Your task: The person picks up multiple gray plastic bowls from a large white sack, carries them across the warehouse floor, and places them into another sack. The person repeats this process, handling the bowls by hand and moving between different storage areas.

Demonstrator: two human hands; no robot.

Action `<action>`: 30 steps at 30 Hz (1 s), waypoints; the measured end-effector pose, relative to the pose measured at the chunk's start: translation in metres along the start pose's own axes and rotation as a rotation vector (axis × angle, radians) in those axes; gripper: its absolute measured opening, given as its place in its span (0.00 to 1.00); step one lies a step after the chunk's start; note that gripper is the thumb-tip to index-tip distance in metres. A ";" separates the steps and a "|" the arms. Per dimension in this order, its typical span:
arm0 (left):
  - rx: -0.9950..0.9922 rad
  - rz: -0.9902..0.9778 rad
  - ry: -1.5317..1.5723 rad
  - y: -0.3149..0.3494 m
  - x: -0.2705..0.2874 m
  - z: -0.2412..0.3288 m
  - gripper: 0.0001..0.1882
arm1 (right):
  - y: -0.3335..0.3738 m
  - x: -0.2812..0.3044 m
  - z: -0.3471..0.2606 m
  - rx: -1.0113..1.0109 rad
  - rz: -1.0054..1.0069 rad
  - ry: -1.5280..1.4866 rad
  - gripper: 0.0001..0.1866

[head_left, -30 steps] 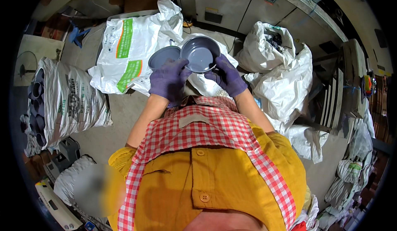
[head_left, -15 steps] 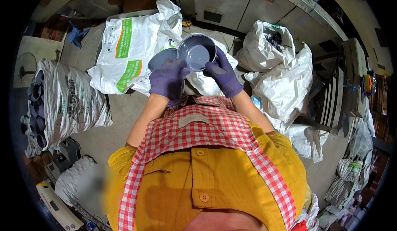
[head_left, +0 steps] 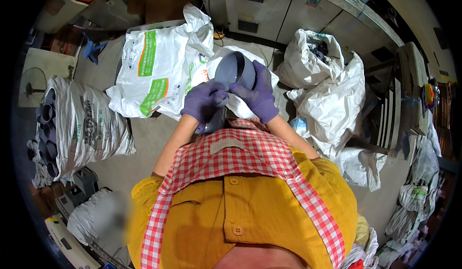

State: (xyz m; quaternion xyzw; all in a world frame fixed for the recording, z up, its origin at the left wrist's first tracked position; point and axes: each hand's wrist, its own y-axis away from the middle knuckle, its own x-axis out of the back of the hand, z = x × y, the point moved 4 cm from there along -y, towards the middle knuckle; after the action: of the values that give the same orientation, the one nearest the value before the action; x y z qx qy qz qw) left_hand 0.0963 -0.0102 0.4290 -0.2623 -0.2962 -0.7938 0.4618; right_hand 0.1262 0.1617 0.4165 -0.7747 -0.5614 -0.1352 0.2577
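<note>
A grey plastic pipe fitting (head_left: 228, 70), with a wide round mouth, is held in front of me over the white sacks. My right hand (head_left: 261, 93), in a purple glove, wraps its right side with the thumb across the near edge. My left hand (head_left: 202, 99), gloved alike, is closed at the fitting's lower left, its fingers curled inward. Below that hand, close to my checked apron, shows another grey rounded part (head_left: 212, 123); whether it belongs to the same fitting I cannot tell. The gloves hide much of the fitting's near side.
A printed white sack (head_left: 132, 71) lies ahead on the left. Another sack (head_left: 96, 119) at far left holds several grey pipe pieces (head_left: 48, 112). Stuffed white sacks (head_left: 332, 103) stand at the right. Grey cabinets (head_left: 264, 11) line the back.
The fitting has turned in my hands, so its mouth now faces more to the left. The second round opening beside my left hand has gone from sight. Both hands have shifted slightly.
</note>
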 end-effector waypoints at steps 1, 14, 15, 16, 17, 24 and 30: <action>0.006 0.010 0.022 0.000 0.000 0.000 0.12 | 0.000 0.001 0.000 0.015 0.019 0.017 0.49; 0.042 0.079 -0.118 0.005 0.000 0.017 0.13 | 0.010 -0.018 0.025 -0.128 -0.002 -0.347 0.39; 0.043 0.085 -0.141 0.006 0.001 0.019 0.13 | 0.011 -0.018 0.024 -0.168 -0.016 -0.409 0.38; 0.047 0.082 -0.154 0.007 0.000 0.018 0.13 | 0.012 -0.017 0.024 -0.208 -0.029 -0.470 0.37; 0.052 0.078 -0.166 0.006 -0.001 0.018 0.13 | 0.013 -0.019 0.027 -0.238 -0.039 -0.538 0.36; -0.031 0.222 -0.217 0.018 0.001 0.033 0.13 | 0.013 -0.011 0.010 -0.510 -0.067 -1.213 0.33; -0.074 0.272 -0.279 0.020 0.000 0.036 0.12 | 0.014 -0.016 0.022 -0.334 -0.004 -1.094 0.35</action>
State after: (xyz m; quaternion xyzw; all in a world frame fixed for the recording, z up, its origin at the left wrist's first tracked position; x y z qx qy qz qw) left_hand 0.1194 0.0080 0.4584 -0.4241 -0.2899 -0.6903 0.5095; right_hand 0.1323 0.1576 0.3868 -0.7610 -0.5857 0.1981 -0.1964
